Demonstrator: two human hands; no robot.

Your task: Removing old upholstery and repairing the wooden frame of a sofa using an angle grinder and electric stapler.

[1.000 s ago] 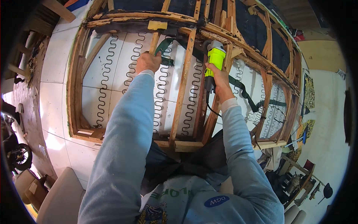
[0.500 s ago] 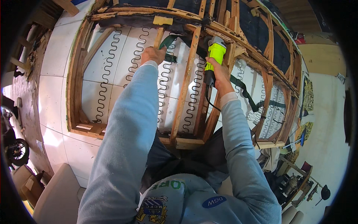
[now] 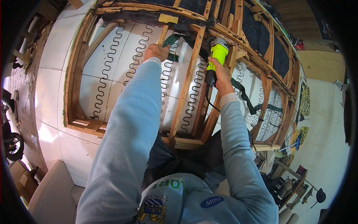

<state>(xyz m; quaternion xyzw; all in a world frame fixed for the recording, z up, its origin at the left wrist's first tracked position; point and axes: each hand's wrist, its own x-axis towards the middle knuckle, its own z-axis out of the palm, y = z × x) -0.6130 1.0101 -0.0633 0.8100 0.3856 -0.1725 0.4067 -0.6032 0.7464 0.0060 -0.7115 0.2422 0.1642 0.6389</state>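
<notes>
My right hand [image 3: 220, 76] is wrapped round a lime-yellow angle grinder [image 3: 218, 53], whose metal head points away from me against the wooden bars. A dark cord hangs from its near end. Farther left, my left hand [image 3: 156, 52] is closed at a green webbing strap [image 3: 172, 38], beside a wooden slat [image 3: 162, 35]; the fingertips are partly hidden. Both hands are over a bare wooden sofa frame [image 3: 189, 74] fitted with wavy steel springs [image 3: 106, 67]. Another length of green strap [image 3: 244, 95] hangs right of the grinder.
Dark cloth [image 3: 138, 18] and a yellow foam piece [image 3: 168, 18] sit on the far rail. A pale upholstered seat [image 3: 52, 190] stands at lower left, near a wheel [image 3: 14, 146]. Machinery [image 3: 287, 186] is at lower right. White tiles [image 3: 48, 93] show around the frame.
The view has shifted slightly, moving the frame a little in the picture. My left hand stays at the strap and my right hand keeps the grinder in nearly the same spot.
</notes>
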